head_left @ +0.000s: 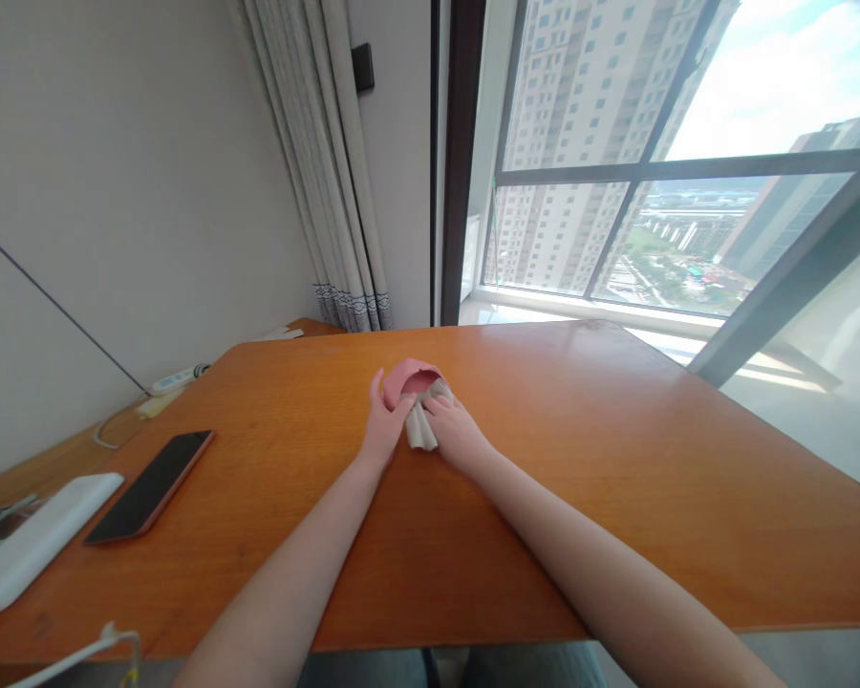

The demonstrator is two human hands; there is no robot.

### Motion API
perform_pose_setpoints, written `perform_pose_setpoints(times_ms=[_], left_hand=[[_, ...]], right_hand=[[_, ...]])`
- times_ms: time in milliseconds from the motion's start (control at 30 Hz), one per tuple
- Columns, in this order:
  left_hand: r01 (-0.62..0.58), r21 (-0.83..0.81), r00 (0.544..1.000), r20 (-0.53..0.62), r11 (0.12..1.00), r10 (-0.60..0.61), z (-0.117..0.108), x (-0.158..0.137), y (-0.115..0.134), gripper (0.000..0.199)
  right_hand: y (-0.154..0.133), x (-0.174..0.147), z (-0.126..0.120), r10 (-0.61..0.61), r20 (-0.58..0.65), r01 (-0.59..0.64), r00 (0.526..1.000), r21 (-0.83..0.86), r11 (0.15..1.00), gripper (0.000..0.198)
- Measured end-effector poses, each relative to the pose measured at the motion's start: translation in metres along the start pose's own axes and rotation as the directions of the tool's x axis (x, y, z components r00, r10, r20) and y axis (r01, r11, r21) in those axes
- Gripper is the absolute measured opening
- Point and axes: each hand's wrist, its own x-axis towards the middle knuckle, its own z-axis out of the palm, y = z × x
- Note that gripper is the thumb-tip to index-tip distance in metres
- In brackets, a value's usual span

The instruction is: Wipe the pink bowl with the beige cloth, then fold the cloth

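Over the middle of the wooden table (315,401), a pink rounded hollow thing (399,375) is tilted with its opening towards me. It looks like a small bowl, but I cannot tell for sure. My left hand (385,420) grips its left side, with the thumb at the near rim. A beige-grey cloth (421,432) hangs from the opening and bunches at the right rim. My right hand (455,427) has its fingers closed on this cloth, pressed against the pink thing. Parts of the right fingertips are hidden in the cloth.
On the left lie a phone (150,487) with a dark screen and a white flat device (50,540). A white cable (78,655) crosses the near left corner. Beyond the table's left edge is a power strip (179,379). A curtain (322,162) and large window stand behind.
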Motion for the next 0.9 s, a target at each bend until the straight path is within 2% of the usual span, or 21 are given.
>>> perform_pose_setpoints(times_ms=[67,133,233,300,400,467,533,633,700,800,900], left_hand=[[0.031,-0.090,0.999,0.030,0.995,-0.029,0.007,-0.005,-0.004,0.082],[0.042,-0.113,0.999,0.026,0.993,-0.039,0.011,-0.008,-0.005,0.073],[0.006,-0.026,1.000,-0.019,1.000,-0.007,0.006,-0.005,-0.002,0.050],[-0.055,0.074,0.998,-0.021,0.996,0.056,-0.002,0.001,0.004,0.042],[-0.189,0.179,0.982,0.043,0.966,0.184,-0.012,0.009,0.012,0.040],[-0.222,0.182,0.975,0.070,0.958,0.212,-0.015,0.010,0.015,0.044],[-0.148,0.114,0.989,0.020,0.982,0.146,-0.011,0.007,0.014,0.052],[0.018,-0.083,0.997,-0.069,0.996,-0.023,0.001,-0.002,0.006,0.065],[0.037,-0.128,0.995,-0.084,0.991,-0.048,0.007,-0.007,0.002,0.067],[0.026,-0.017,0.995,-0.098,1.000,-0.027,0.008,-0.006,0.001,0.050],[0.008,0.103,0.997,-0.082,0.995,0.001,-0.002,0.001,0.007,0.035]], right_hand=[[0.001,-0.001,0.001,0.054,-0.005,-0.054,0.999,0.019,0.998,0.021],[0.002,-0.001,0.002,0.057,0.005,-0.057,0.998,0.051,0.997,0.022],[0.001,-0.001,0.002,0.015,0.021,-0.016,1.000,0.085,0.996,0.019],[0.000,0.001,0.001,-0.008,0.003,0.008,1.000,0.063,0.998,0.016],[-0.002,0.003,-0.001,-0.026,-0.047,0.026,0.999,-0.007,1.000,0.016],[-0.003,0.003,-0.001,-0.027,-0.049,0.026,0.998,-0.027,0.999,0.018],[-0.003,0.002,0.000,-0.028,-0.025,0.028,0.999,-0.029,0.999,0.018],[-0.004,0.001,0.002,-0.001,-0.005,0.001,1.000,-0.014,1.000,0.018],[-0.006,0.000,0.004,0.031,0.001,-0.031,1.000,0.011,0.999,0.019],[-0.011,0.002,0.007,0.049,0.029,-0.051,0.998,0.045,0.998,0.019],[-0.011,0.004,0.008,0.032,0.009,-0.033,0.999,0.030,0.999,0.019]])
